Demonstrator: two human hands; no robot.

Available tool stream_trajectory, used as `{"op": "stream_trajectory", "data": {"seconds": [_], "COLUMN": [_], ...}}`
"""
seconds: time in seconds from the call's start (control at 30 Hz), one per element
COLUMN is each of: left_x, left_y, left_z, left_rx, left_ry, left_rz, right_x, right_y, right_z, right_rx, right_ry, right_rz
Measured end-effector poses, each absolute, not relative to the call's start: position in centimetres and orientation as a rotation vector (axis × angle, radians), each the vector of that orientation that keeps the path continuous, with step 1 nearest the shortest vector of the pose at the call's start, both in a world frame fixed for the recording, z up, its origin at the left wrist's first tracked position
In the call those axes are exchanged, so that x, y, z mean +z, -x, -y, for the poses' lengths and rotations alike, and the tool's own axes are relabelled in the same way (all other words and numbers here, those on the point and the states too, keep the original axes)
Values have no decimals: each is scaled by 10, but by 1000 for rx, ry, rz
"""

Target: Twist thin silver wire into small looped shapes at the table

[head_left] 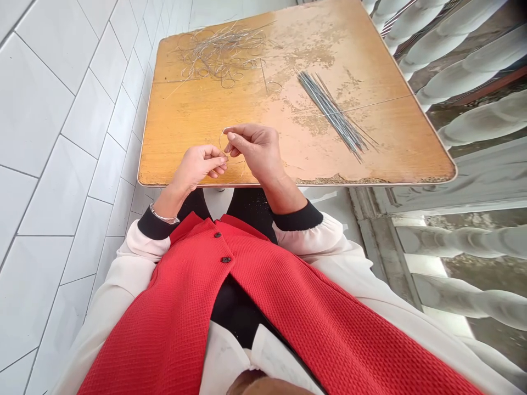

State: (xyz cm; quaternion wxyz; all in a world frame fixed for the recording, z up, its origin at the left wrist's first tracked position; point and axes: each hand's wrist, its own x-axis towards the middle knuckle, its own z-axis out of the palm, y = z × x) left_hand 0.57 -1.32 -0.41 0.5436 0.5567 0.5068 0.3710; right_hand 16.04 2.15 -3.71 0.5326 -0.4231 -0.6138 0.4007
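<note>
Left hand [198, 167] and right hand [254, 151] pinch thin wire [220, 141].

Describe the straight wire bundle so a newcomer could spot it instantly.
On the worn wooden tabletop, right of the person's right hand, lies a diagonal bundle of straight grey wires. Unlike the tangled wire heap further left, its strands run side by side.

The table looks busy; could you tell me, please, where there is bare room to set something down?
Bare wood shows at the front right corner of the table, beside the rods, and on the left, between the wire tangle and the left hand. It is crowded at the tangle and around the right hand, holding a wire.
</note>
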Motion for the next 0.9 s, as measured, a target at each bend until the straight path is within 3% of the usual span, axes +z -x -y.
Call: {"op": "stream_trajectory", "data": {"seconds": [0.17, 0.47, 0.9], "left_x": [-1, 1, -4], "left_y": [-2, 2, 1], "left_z": [12, 8, 4], "left_rx": [956, 948, 1035], "left_ry": [-1284, -1261, -1279], "left_rz": [-1204, -1165, -1116], "right_x": [-43, -42, -49], "right_y": [-180, -192, -186], "right_z": [-8, 13, 5], "right_rx": [944, 406, -19], "right_ry": [986, 1034, 1065], "right_rz": [1497, 1902, 2094]}}
